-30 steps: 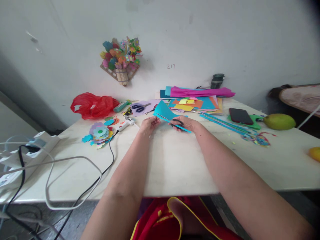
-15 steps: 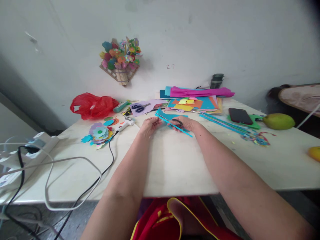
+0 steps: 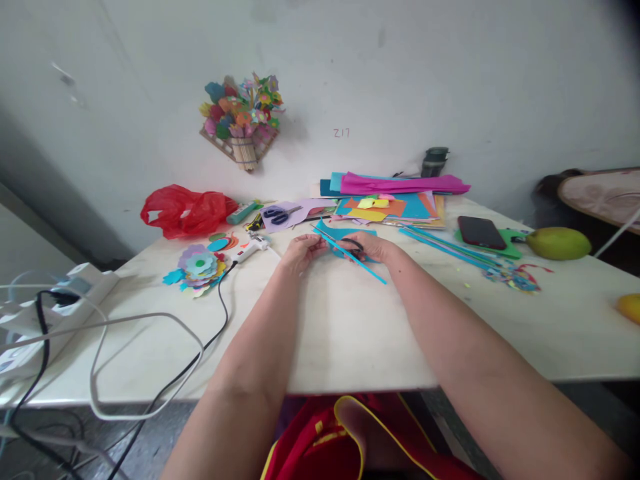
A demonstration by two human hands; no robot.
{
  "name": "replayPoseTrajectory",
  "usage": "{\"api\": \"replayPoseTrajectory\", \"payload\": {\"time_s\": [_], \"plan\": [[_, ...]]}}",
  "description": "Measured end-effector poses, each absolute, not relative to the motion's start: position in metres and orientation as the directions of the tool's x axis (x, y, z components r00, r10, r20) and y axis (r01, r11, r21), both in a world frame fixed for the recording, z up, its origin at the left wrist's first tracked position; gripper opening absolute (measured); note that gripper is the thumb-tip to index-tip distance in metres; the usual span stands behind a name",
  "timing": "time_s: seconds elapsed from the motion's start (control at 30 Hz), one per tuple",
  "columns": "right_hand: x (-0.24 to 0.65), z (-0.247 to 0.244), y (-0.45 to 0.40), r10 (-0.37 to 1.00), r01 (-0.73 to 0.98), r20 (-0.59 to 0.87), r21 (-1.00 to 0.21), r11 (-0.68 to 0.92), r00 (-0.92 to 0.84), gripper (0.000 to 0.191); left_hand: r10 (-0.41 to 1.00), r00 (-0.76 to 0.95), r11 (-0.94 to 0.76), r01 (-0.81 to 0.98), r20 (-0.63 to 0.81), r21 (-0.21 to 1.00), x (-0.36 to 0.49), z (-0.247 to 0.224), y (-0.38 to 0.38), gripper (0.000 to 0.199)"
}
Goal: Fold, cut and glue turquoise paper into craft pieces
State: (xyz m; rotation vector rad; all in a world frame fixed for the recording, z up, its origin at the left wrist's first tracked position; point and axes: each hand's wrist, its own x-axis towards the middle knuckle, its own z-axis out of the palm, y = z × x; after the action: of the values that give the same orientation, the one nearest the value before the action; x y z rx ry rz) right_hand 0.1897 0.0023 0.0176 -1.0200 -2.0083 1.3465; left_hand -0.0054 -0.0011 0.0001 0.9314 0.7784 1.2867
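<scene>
My right hand (image 3: 369, 247) is closed round the black handles of a pair of scissors (image 3: 355, 244), whose blades point left toward my other hand. Pinched in the fingers of my left hand (image 3: 305, 251) is a piece of blue paper (image 3: 345, 233). Along its near side a narrow blue strip (image 3: 367, 269) slants down to the right, below the scissors. The blades lie across the paper, and part of it is hidden behind my right hand.
Left stand a white glue gun (image 3: 245, 251), paper flowers (image 3: 200, 265) and cables by a power strip (image 3: 75, 320). Behind lie dark blue scissors (image 3: 281, 214), a red bag (image 3: 185, 210) and stacked paper (image 3: 430, 217). Right are blue strips (image 3: 445, 248), a phone (image 3: 481, 232) and a mango (image 3: 559, 243).
The scissor blades look more opened against the paper. The narrow strip's loose end has dropped a little lower, nearer to me. Both hands stay almost in place.
</scene>
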Motion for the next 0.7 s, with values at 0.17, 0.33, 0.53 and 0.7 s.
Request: {"api": "replayPoseTrajectory", "payload": {"time_s": [0.17,0.33,0.53,0.7], "plan": [[0.1889,0.0144,0.0045,0.827,0.326,0.046,-0.905,0.272,-0.560,0.040,0.988,0.150,0.039,-0.441,0.031,0.897,-0.0049,0.0005,-0.0018,0.009],[0.1873,0.0134,0.0049,0.836,0.321,0.053,-0.908,0.268,-0.546,0.040,0.988,0.150,0.039,-0.431,0.029,0.901,-0.0048,0.0001,-0.0017,0.007],[0.1857,0.0173,-0.0001,0.838,0.316,0.049,-0.913,0.258,-0.543,0.037,0.989,0.149,0.044,-0.432,0.023,0.901,-0.0050,0.0010,-0.0024,0.012],[0.1841,0.0188,-0.0024,0.839,0.315,0.047,-0.914,0.255,-0.543,0.036,0.990,0.144,0.051,-0.421,0.011,0.906,-0.0049,0.0019,-0.0023,0.010]]}}
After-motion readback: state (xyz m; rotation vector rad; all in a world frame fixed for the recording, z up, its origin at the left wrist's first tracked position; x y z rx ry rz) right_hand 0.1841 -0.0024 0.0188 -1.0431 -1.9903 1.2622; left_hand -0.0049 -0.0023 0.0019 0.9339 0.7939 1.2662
